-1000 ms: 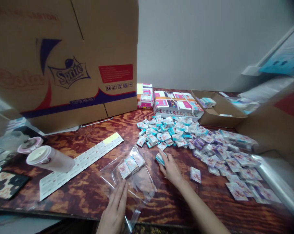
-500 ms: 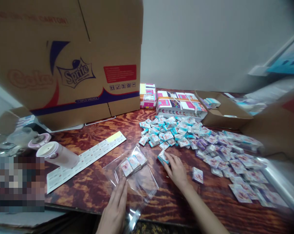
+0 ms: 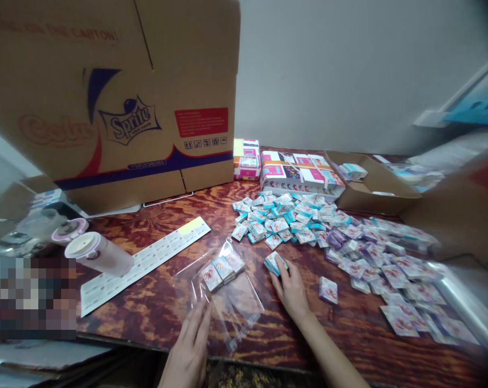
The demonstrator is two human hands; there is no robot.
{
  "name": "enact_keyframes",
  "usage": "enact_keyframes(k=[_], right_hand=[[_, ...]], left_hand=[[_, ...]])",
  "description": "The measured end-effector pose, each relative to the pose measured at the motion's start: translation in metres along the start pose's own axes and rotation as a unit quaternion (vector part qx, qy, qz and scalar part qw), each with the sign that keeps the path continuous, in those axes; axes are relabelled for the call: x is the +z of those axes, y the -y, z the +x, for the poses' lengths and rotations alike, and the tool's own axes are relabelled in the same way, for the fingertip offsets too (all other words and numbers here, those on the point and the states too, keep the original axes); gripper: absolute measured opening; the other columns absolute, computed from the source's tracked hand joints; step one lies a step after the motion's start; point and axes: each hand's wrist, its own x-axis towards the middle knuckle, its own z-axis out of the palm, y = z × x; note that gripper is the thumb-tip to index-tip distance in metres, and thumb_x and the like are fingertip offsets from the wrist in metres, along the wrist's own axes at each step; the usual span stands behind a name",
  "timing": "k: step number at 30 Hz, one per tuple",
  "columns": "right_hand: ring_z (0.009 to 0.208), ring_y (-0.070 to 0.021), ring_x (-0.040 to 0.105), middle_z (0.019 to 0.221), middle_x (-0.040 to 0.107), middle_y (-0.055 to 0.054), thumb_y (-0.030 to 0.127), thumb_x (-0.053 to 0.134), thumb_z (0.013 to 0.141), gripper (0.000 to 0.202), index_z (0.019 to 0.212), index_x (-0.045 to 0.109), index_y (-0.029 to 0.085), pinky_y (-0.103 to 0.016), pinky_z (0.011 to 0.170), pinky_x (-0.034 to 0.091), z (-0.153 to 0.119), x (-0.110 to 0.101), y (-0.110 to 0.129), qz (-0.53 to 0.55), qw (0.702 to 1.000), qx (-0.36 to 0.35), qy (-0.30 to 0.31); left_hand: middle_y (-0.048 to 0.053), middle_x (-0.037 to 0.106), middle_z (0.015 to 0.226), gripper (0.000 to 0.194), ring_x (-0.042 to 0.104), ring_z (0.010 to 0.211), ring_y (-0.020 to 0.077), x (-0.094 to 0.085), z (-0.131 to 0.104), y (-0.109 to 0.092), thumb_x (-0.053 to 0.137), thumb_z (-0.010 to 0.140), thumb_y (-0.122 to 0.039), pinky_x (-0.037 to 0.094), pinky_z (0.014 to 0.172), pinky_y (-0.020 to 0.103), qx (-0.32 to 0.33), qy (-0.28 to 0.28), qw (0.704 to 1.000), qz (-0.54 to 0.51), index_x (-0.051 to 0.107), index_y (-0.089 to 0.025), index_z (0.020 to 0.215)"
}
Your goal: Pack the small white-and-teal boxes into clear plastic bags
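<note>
My left hand point(image 3: 191, 337) lies with fingers stretched out on the near left part of a clear plastic bag point(image 3: 238, 307). Inside or under that film, a short row of small printed boxes point(image 3: 223, 271) rests; I cannot tell which. To the right of the bag, my right hand point(image 3: 290, 285) has its fingers closed on a small white-and-blue box point(image 3: 273, 263) at the table surface. A lone small purple-edged box point(image 3: 328, 290) lies to the right of that hand. Beyond it spreads a heap of similar blue-edged boxes point(image 3: 284, 218).
A large cardboard carton point(image 3: 147, 108) stands at the back left. Near it are a lidded cup point(image 3: 102, 256) and a long printed strip point(image 3: 163, 253). Printed packs point(image 3: 300, 170) and an open cardboard box point(image 3: 373, 188) stand behind the heap. Purple-edged boxes point(image 3: 393, 275) spread rightward.
The near end of the plastic bag has shifted and lies flatter by the table edge. My left fingers have drawn slightly back. My right hand stays at the same small box.
</note>
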Motion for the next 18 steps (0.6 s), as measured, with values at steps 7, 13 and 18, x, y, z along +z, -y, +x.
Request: enact_keyframes(k=[7,13,18], right_hand=[[0.102,-0.0273,0.051,0.113,0.046,-0.015,0.038,0.037,0.091,0.047,0.135,0.036,0.020,-0.044,0.083,0.049,0.000,0.003,-0.002,-0.008,1.000,-0.012,0.004],[0.102,-0.0283,0.053,0.113,0.047,-0.015,0.034,0.047,0.087,0.056,0.139,0.031,0.024,-0.045,0.087,0.046,-0.002,-0.045,0.031,0.053,0.998,-0.025,-0.025],[0.103,-0.0252,0.056,0.116,0.052,-0.014,0.021,0.053,0.082,0.061,0.139,0.033,0.025,-0.035,0.080,0.053,-0.028,-0.063,0.081,0.116,0.962,-0.227,0.098]], left_hand=[[0.014,0.035,0.141,0.047,0.038,0.126,0.0272,0.002,-0.014,0.007,0.041,0.076,0.000,0.047,0.093,0.038,-0.007,-0.032,0.999,-0.011,0.057,-0.019,0.115],[0.016,0.042,0.136,0.065,0.035,0.128,0.0270,0.002,-0.018,0.002,0.035,0.071,0.004,0.043,0.097,0.041,-0.034,-0.009,0.999,0.034,0.038,-0.010,0.134],[0.015,0.029,0.144,0.073,0.024,0.134,0.0261,-0.004,-0.013,-0.004,0.033,0.073,0.004,0.038,0.102,0.041,-0.051,0.015,0.999,0.009,0.016,-0.010,0.142]])
